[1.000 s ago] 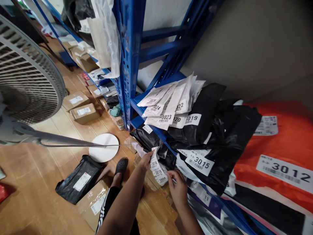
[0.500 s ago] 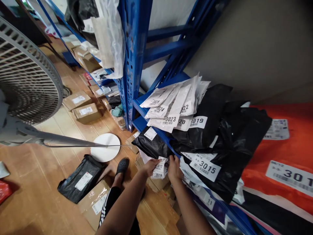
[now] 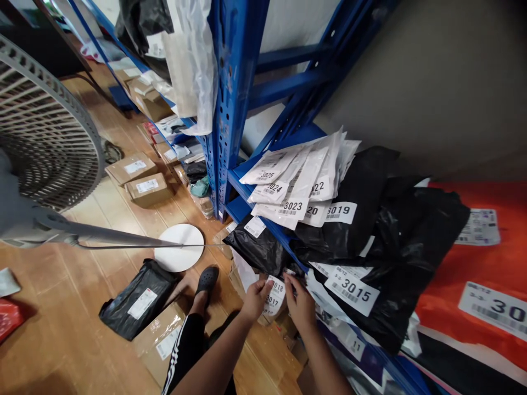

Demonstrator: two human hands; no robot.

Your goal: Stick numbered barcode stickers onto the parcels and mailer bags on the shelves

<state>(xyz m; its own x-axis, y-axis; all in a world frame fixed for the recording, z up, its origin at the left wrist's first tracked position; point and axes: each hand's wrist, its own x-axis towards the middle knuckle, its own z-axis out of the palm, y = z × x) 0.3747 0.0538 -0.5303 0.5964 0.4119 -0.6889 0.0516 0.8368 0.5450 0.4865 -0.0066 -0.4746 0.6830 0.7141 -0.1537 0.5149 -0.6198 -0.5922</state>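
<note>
My left hand (image 3: 254,299) pinches a strip of white numbered labels (image 3: 273,296), showing 3018 and 3017, just below the blue shelf edge. My right hand (image 3: 300,303) grips the strip's right side, fingers curled at the top by the black parcels. Directly above hangs a black plastic parcel (image 3: 257,245). A black parcel labelled 3015 (image 3: 351,288) lies to the right of my hands. White mailers (image 3: 296,175) numbered 3019 to 3025 are fanned on the shelf above.
A blue steel rack (image 3: 230,109) stands ahead. An orange parcel (image 3: 486,263) lies at the right. On the wooden floor are cardboard boxes (image 3: 140,181), a black bag (image 3: 135,299) and a box (image 3: 158,340). A fan (image 3: 45,142) with its white base (image 3: 180,255) fills the left. My shoe (image 3: 206,280) is below.
The label strip has been drawn lower and folded shorter; both hands have closed in on it under the shelf edge. The view shifted slightly left.
</note>
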